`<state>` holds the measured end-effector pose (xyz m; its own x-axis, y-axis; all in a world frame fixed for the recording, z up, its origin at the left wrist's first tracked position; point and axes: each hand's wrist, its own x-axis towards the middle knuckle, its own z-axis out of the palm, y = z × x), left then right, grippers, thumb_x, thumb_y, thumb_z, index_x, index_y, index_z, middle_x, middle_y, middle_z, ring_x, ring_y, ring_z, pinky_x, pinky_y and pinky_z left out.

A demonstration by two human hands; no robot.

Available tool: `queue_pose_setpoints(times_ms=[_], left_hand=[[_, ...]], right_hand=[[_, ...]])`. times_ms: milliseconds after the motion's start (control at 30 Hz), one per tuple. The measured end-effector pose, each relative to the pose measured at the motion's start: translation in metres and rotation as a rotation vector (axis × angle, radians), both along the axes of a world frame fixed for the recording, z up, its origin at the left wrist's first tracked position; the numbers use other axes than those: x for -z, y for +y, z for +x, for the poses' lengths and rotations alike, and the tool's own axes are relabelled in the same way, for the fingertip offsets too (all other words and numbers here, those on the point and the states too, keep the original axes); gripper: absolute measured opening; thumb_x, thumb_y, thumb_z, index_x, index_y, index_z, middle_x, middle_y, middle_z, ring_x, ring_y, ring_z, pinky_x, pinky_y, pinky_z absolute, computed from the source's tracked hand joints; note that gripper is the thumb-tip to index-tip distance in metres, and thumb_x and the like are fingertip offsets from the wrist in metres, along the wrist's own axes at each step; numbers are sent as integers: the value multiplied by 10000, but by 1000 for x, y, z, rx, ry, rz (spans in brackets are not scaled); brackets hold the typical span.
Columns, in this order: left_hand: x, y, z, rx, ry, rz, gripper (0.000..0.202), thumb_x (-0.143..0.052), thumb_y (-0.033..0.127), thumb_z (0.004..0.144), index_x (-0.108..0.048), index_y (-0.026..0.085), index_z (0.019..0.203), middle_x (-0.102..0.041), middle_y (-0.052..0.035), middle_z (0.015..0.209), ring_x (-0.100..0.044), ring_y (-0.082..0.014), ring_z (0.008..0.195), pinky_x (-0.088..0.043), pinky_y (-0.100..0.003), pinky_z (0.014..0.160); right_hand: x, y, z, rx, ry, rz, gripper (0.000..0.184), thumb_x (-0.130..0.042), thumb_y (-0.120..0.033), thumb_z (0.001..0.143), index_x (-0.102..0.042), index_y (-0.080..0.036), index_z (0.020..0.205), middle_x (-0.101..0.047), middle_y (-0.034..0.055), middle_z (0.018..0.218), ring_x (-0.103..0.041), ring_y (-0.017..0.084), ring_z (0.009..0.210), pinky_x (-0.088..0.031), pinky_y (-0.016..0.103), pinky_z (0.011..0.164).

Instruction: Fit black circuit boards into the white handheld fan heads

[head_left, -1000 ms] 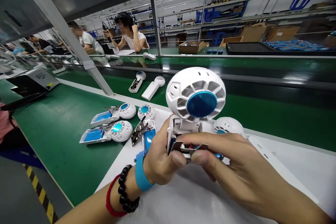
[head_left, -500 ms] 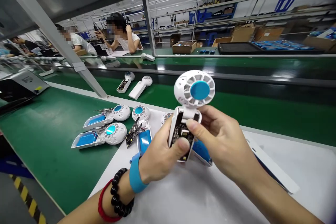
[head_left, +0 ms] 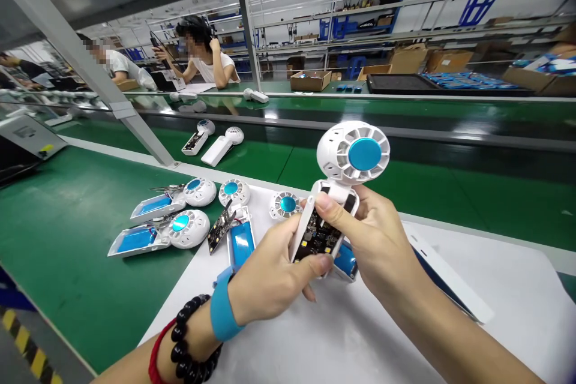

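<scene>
Across the whole near field runs a green workbench (head_left: 67,222), with a green conveyor belt (head_left: 450,192) just behind it and a white mat (head_left: 360,336) laid over its right part; beyond the belt two co-workers (head_left: 202,60) sit at the far bench, well apart from the person's own hands; above the mat the left hand (head_left: 265,282) and the right hand (head_left: 382,246) meet around one hand fan (head_left: 353,153), held off the surface and tilted a little to the right, its round white head with the blue hub standing clear above both hands; the left hand is closed on the lower end of the open handle, thumb (head_left: 321,264) pressed onto the bottom edge; the right hand pinches the upper handle from the other side, thumb (head_left: 328,207) pressed on the neck just below the head; so the fan's handle lies between the two grips and only the head is free; inside the open handle a dark circuit board (head_left: 317,239) faces the camera, between the two thumbs; left of the hands two opened fans (head_left: 171,198) (head_left: 157,234) lie on the green surface, blue batteries showing; on the belt two more fans (head_left: 198,135) (head_left: 222,144) lie side by side; two loose fan heads (head_left: 234,191) (head_left: 284,204) rest at the mat's far edge; a blue wristband (head_left: 221,312) and a black bead bracelet (head_left: 189,342) circle the left wrist.
</scene>
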<state>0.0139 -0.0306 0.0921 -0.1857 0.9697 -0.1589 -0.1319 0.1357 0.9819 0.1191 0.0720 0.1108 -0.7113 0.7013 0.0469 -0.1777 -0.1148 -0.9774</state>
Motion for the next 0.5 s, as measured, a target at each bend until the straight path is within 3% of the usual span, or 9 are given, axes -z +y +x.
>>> queue_pose_setpoints(times_ms=[100, 167, 233, 300, 400, 433, 500], left_hand=[[-1, -1, -1, 49, -21, 38, 522, -774, 423, 778, -531, 161, 1158, -592, -47, 893, -637, -192, 814, -575, -227, 543], [-3, -1, -2, 70, -45, 108, 516, -737, 413, 825, -497, 165, 1209, -610, -32, 848, -636, -154, 750, -563, -221, 601], [-3, -2, -1, 64, -94, 161, 502, -681, 445, 870, -475, 162, 1230, -615, -16, 786, -621, -123, 626, -529, -209, 561], [-3, -2, 0, -44, -118, 184, 473, -617, 502, 901, -500, 161, 1208, -634, -32, 828, -613, -115, 581, -512, -212, 526], [0, -1, -1, -326, -113, 227, 485, -495, 577, 941, -540, 164, 1192, -663, -77, 996, -664, -161, 766, -552, -259, 663], [0, 0, -2, -382, -104, 240, 517, -458, 603, 946, -527, 172, 1223, -670, -82, 1018, -669, -183, 836, -555, -280, 711], [-2, -1, -7, -362, -25, 236, 583, -394, 647, 947, -495, 176, 1276, -680, -93, 1033, -665, -222, 926, -552, -332, 779]], right_hand=[[-1, 3, 0, -9, -26, 44, 324, -821, -427, 742, -609, -200, 834, -621, -13, 655, -612, 159, 511, -487, 225, 409], [-4, 3, 1, -58, -72, 90, 332, -797, -458, 768, -616, -202, 876, -620, -21, 648, -595, 145, 449, -461, 214, 362], [-6, 0, 3, -162, -118, 116, 336, -684, -520, 863, -614, -211, 975, -613, -29, 648, -562, 130, 385, -443, 218, 330], [-8, -5, 5, -226, -152, 187, 364, -565, -545, 937, -604, -223, 1104, -653, 0, 750, -629, 147, 484, -527, 240, 428], [-5, -12, 6, -236, -211, 331, 426, -575, -470, 949, -522, -269, 1320, -691, 50, 968, -707, 190, 794, -604, 277, 670], [-3, -13, 6, -259, -222, 330, 483, -587, -436, 946, -463, -284, 1386, -694, 49, 966, -707, 190, 806, -603, 271, 661], [1, -9, 6, -368, -213, 235, 571, -594, -410, 944, -375, -275, 1454, -692, 24, 832, -686, 172, 662, -568, 237, 530]])
